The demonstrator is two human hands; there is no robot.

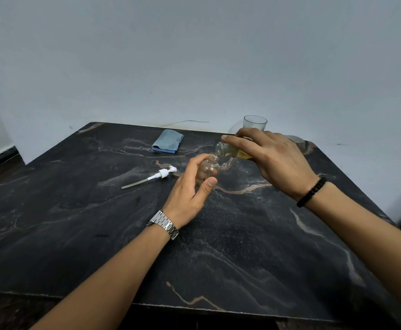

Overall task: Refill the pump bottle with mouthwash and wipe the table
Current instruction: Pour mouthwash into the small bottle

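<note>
Pump bottle [208, 168]: a small clear bottle, stood upright on the dark marble table [254, 258], cap off, neck open.
Left hand [190, 186]: closed around the pump bottle, fingers behind it and the thumb across the front low down; a metal watch [163, 223] is worn on the wrist.
Right hand [269, 158]: wrapped over a clear mouthwash bottle [228, 150] holding yellow liquid, which is tipped almost level with its mouth just above the pump bottle's neck; a black bracelet [311, 192] is worn on the wrist.
Pump head [162, 174]: white, laid on its side with its tube, left of the pump bottle, apart from it.
Cloth [168, 144]: blue, folded, set near the far edge.
Glass [254, 124]: 1 clear tumbler, seen behind the right hand.
</note>
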